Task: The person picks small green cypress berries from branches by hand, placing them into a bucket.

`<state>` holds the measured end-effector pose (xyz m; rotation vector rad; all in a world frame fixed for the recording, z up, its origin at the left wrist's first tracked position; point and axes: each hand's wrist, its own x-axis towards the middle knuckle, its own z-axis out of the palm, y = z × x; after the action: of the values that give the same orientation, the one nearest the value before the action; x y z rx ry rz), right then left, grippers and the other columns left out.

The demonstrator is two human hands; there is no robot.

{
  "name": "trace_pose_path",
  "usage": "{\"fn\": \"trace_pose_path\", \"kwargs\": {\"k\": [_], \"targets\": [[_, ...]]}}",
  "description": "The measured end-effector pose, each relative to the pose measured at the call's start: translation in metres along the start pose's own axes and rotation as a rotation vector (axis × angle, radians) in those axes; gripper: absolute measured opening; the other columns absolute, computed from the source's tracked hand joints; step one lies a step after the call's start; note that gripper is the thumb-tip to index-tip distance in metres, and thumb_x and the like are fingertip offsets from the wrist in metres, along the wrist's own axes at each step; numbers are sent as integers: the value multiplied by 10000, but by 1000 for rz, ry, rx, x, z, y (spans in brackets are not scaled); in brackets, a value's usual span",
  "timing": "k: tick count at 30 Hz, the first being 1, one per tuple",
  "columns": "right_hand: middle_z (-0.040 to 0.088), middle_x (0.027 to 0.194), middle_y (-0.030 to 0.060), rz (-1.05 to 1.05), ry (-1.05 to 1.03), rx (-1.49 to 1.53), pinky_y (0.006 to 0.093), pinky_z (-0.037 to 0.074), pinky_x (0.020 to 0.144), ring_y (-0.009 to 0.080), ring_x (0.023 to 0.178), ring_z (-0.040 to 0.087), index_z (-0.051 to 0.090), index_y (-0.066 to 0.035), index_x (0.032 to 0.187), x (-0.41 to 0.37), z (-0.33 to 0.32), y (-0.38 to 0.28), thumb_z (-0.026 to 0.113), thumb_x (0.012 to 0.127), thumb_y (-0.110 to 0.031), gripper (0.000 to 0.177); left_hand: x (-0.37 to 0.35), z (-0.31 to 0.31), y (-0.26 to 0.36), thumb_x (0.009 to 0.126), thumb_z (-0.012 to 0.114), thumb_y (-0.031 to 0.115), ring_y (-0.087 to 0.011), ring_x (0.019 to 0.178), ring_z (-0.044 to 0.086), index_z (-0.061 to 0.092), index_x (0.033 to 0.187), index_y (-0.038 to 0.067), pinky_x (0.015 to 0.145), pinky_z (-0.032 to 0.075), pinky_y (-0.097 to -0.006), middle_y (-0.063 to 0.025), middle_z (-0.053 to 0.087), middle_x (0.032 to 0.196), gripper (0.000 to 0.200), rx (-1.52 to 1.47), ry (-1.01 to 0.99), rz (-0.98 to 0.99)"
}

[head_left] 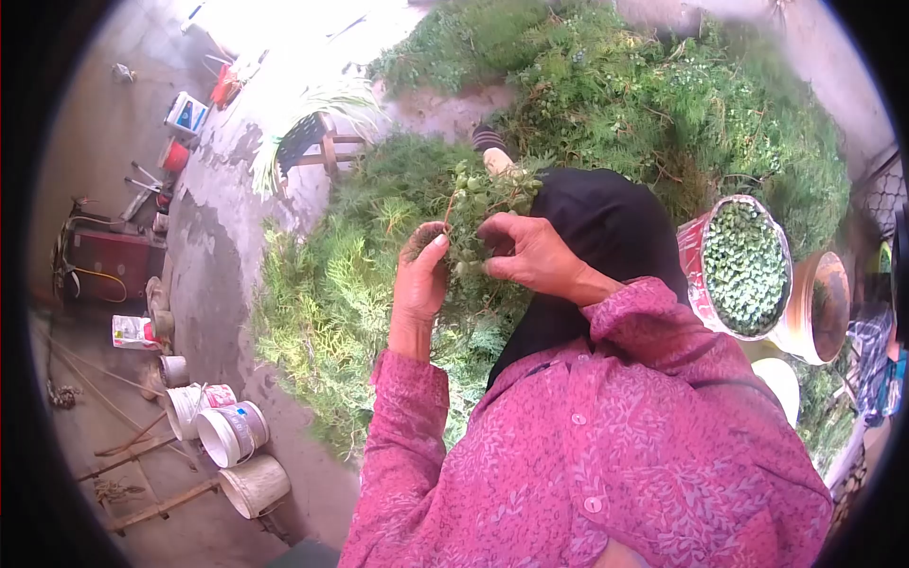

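My left hand (423, 272) is closed around the stem of a green conifer sprig (466, 210), with thumb and fingers together. Small pale green cones show among the sprig's leaves. At the sprig's right side is my right hand (538, 257), its fingers curled in toward the thumb; what lies at the fingertips is hidden or too small to tell. Beneath both hands spreads a heap of cut conifer branches (331, 303). To the right stands a bucket (694, 270) filled with small green cones (743, 270), tilted in my view.
A second bucket (814, 308) stands beside the full one. More branches (663, 104) are piled ahead. A chair-like frame (327, 156) bears long pale green stalks (346, 99). Along the left wall are several pails (232, 434), a dark red box (109, 260) and a wooden ladder-like frame (166, 502).
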<state>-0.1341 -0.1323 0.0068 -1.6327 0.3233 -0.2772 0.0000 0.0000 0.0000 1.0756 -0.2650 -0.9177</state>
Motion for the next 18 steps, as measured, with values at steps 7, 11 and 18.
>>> {"fn": "trace_pose_path", "kwargs": {"k": [7,11,18], "targets": [[584,890,108,-233,72,-279,264,455,723,158,809,575,529,-6,1055,-4,2,-3,738,651,-153,478,6,19,-7,814,606,85,-125,684,560,580,862,78,641,462,-264,-5,595,770,55,-95,77,-40],[609,893,146,-82,113,124,313,461,719,198,825,594,545,0,1012,-3,6,-4,712,680,-292,472,4,25,-8,809,608,66,-112,672,558,577,847,79,619,461,-251,0,590,746,51,-94,104,-9],[632,715,113,106,93,198,285,483,613,160,668,609,586,40,905,10,3,31,650,706,-289,389,3,33,-17,806,610,61,-103,658,549,573,839,78,608,445,-237,-7,587,738,52,-42,60,-25]]}}
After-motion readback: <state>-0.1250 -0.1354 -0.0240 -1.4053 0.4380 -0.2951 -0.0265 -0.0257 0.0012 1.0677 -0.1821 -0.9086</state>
